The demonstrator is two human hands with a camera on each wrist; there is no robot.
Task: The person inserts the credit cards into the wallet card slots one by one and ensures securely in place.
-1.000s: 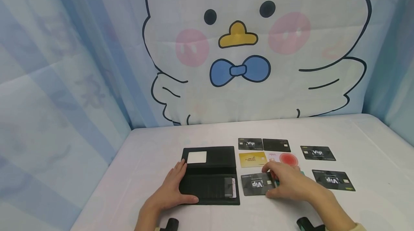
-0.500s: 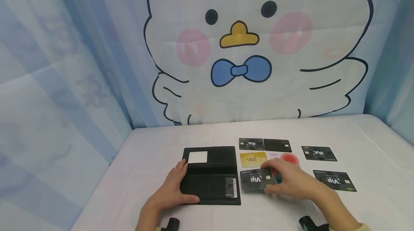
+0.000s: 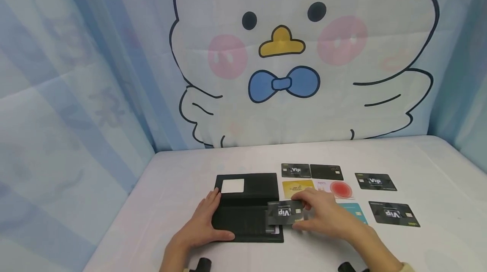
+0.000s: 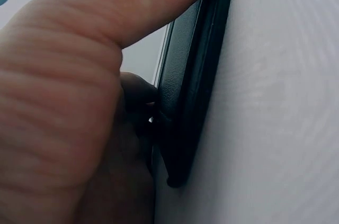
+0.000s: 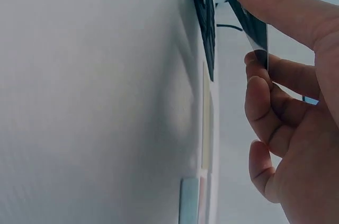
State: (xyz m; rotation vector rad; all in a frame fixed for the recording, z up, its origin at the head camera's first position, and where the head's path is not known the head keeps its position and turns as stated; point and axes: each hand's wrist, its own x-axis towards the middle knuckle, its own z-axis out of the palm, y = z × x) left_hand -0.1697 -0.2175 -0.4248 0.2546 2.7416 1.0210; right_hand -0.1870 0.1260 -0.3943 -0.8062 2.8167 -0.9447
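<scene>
My right hand [image 3: 323,215] pinches a black Vip card [image 3: 283,212] by its right end, thumb on the near edge and fingers on the far one. The card is raised and tilted in the right wrist view, with a shadow on the cloth below. From above it overlaps the right side of an opened black wallet [image 3: 243,223], over the clear-ended pocket there. My left hand [image 3: 201,223] rests along the wallet's left edge, fingers extended and thumb [image 4: 132,1] lying over the near edge. A white slip [image 3: 233,186] shows in the wallet's upper flap.
Right of the wallet lie a gold card [image 3: 296,187], a pink card with a red disc [image 3: 341,189] and a teal card [image 3: 354,212]. Several black cards are spread around them, one [image 3: 394,214] at far right. A cartoon-printed curtain [image 3: 281,119] hangs behind the table.
The black Vip card has been lifted and carried left by my right hand, from beside the wallet to over its right side. The teal card beneath is now uncovered. My left hand stays put.
</scene>
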